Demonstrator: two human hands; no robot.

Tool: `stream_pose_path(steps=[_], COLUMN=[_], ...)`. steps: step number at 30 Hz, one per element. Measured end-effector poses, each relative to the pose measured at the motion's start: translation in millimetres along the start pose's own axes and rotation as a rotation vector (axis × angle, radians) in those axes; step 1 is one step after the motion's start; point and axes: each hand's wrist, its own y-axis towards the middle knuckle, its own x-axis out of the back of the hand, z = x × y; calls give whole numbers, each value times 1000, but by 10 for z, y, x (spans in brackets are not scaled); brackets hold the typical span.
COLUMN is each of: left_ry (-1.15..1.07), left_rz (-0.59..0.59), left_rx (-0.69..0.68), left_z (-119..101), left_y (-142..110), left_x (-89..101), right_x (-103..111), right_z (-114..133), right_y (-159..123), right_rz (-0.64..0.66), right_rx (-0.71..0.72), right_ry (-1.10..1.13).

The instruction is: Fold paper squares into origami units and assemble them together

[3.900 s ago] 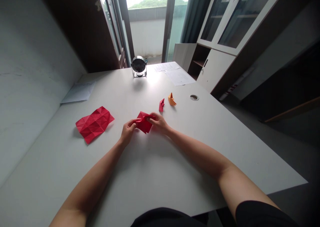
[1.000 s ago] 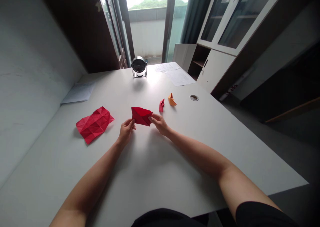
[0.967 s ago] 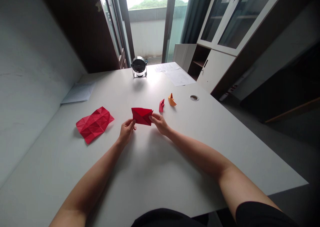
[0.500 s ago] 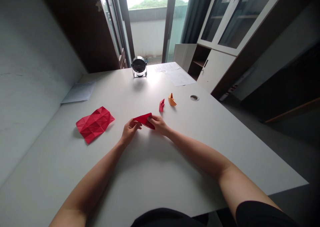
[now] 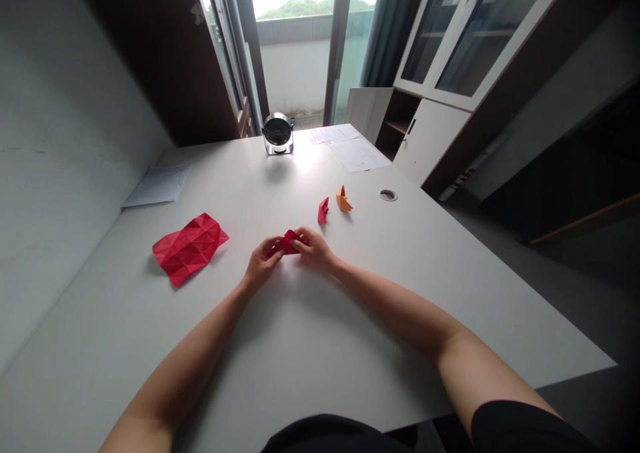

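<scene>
Between my two hands is a folded piece of red origami paper, a little above the table or touching it; I cannot tell which. My left hand grips its left end, with the thumb in front. On the right end my right hand is closed, its thumb pressed on the near face. Fingers cover much of the paper, so its exact shape is hidden. Beyond my right hand stand a small red folded paper figure and an orange folded paper figure.
A creased red paper sheet lies to the left on the white table. At the back are a round black-and-silver device on a stand and printed sheets. A pale packet lies by the wall. A round cable hole is at right.
The red paper was held up flat like an envelope a second ago. Since then it has been tilted and folded smaller, and my hands have come closer together around it.
</scene>
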Motion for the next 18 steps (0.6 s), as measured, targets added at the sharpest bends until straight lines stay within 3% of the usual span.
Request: stream_pose_path(steps=[7,13,18], left_ry=[172,289,245], left_rz=[-6,72,3], left_rx=[-36,-105,-51], left_z=[-56,-122,-73], left_y=[-35,-70,-45], left_x=[6,-33,-7], right_x=[4,16,35], right_z=[20,66,129], right_y=[-10,-21,-20], right_rz=[-20,4,34], right_rx=[-14,-34,-73], right_ry=[50,29,260])
